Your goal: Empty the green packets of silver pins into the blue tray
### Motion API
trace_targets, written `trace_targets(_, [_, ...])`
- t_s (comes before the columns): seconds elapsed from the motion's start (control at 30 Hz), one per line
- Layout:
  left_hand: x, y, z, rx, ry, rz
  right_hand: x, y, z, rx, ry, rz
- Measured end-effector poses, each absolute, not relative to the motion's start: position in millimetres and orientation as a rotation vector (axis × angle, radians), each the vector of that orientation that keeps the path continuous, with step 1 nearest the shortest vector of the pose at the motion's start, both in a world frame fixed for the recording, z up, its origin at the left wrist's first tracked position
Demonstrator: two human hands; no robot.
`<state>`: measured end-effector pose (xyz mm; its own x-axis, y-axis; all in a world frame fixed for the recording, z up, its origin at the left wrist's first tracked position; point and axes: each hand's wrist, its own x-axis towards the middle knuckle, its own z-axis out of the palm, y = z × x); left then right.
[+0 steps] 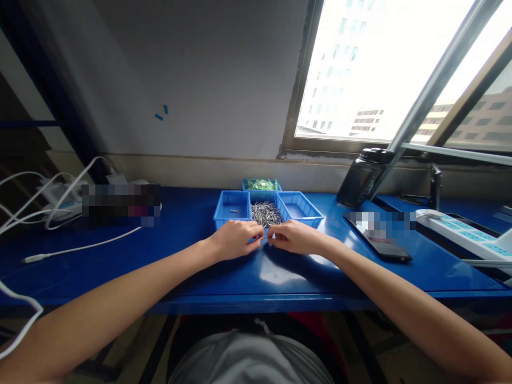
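Observation:
My left hand [239, 238] and my right hand [294, 237] meet fingertip to fingertip at the front of the blue bins. Both are closed in a pinch. A thin sliver of something shows between them, too small to name. Right behind the fingers, a heap of small silver metal pins or screws [264, 213] fills the middle bin, whose front is partly hidden by my hands. The left blue bin [221, 209] has a couple of similar metal pieces [235, 211] on its floor. In the right blue bin [300, 205] I see only bare blue plastic.
Behind stands a blue bin with a green plastic bag [261, 184]. To the right are a black bottle [364, 176], a phone [378, 240] and a white power strip [460, 232]. White cables [88, 248] lie on the left of the blue table [192, 277].

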<state>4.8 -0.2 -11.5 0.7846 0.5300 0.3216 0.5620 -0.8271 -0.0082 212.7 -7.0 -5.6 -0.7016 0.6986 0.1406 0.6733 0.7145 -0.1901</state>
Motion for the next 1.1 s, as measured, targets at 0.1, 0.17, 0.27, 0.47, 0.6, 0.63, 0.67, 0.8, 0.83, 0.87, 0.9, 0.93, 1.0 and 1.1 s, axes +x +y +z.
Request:
trace_targets(0.1, [5.2, 0.0, -12.4, -2.878, -0.893, -0.461, 212.7, -7.2, -4.8, -1.114, -2.711, 0.156])
trace_targets(0.17, [5.4, 0.4, -13.2, -2.882, -0.889, -0.454, 212.6, -7.2, -4.7, -1.12, -2.71, 0.147])
trace_targets(0.27, [5.6, 1.2, -13.7, -2.881, -0.894, -0.447, 212.9, -7.3, -4.3, -1.13, -2.699, 0.133])
trace_targets(0.47, [5.5, 1.4, -13.2, -2.903, -0.907, -0.462, 212.7, -9.3, -2.2, -1.077, -2.649, 0.171])
trace_targets(0.6, [5.2, 1.6, -13.9, -2.922, -0.906, -0.479, 210.5, -11.9, -1.5, -1.011, -2.626, 0.225])
trace_targets(0.63, [5.1, 1.8, -14.2, -2.925, -0.906, -0.481, 210.0, -12.4, -1.6, -0.999, -2.623, 0.233])
trace_targets(0.67, [4.9, 2.1, -14.7, -2.926, -0.909, -0.481, 209.5, -12.8, -1.9, -0.992, -2.622, 0.236])
trace_targets(0.8, [4.6, 2.8, -16.0, -2.931, -0.93, -0.483, 209.3, -13.1, -3.2, -0.977, -2.622, 0.236])
trace_targets(0.83, [4.7, 2.7, -16.0, -2.932, -0.936, -0.489, 209.6, -12.9, -3.3, -0.976, -2.622, 0.234])
trace_targets(0.87, [4.8, 2.6, -15.8, -2.934, -0.941, -0.497, 210.0, -12.8, -3.2, -0.977, -2.621, 0.232])
trace_targets(0.9, [5.0, 2.3, -15.5, -2.936, -0.945, -0.505, 210.5, -12.6, -3.0, -0.982, -2.62, 0.226])
trace_targets(0.93, [5.1, 2.1, -15.1, -2.938, -0.95, -0.512, 211.0, -12.4, -2.6, -0.987, -2.619, 0.22])
trace_targets(1.0, [5.2, 1.5, -14.0, -2.941, -0.962, -0.518, 211.9, -12.0, -1.5, -1.001, -2.615, 0.208])
trace_targets(1.1, [4.7, 1.1, -12.6, -2.942, -0.976, -0.519, 212.6, -11.3, 0.0, -1.031, -2.606, 0.209])
